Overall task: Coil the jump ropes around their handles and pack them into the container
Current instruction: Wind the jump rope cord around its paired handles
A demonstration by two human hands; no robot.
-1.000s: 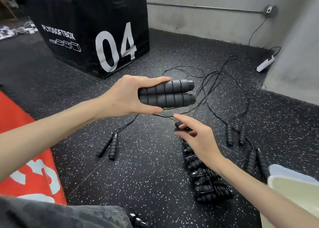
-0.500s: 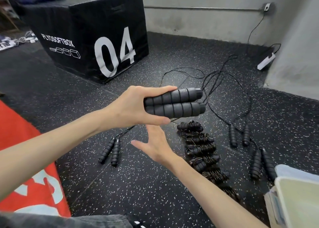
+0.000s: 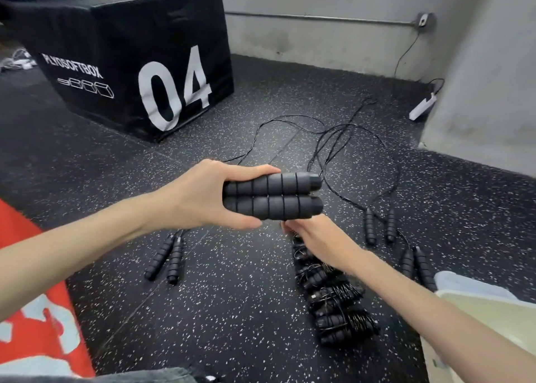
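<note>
where left hand (image 3: pixel 200 197) grips paired handles (image 3: pixel 272 198), bare speckled floor (image 3: pixel 232 310) beneath

Matt ribbed foam handles (image 3: pixel 272 198); speckled rubber floor (image 3: pixel 232 310).

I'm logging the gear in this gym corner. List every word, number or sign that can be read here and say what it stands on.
"PLYOSOFTBOX": white letters on the front face of the black box, above a row of small white box outlines.
"04": large white digits on the same box, on its right-hand face.
Red mat, lower left: pale shapes, cut off by the frame, not readable.
Jump rope handles in the left hand: no text visible.
</note>
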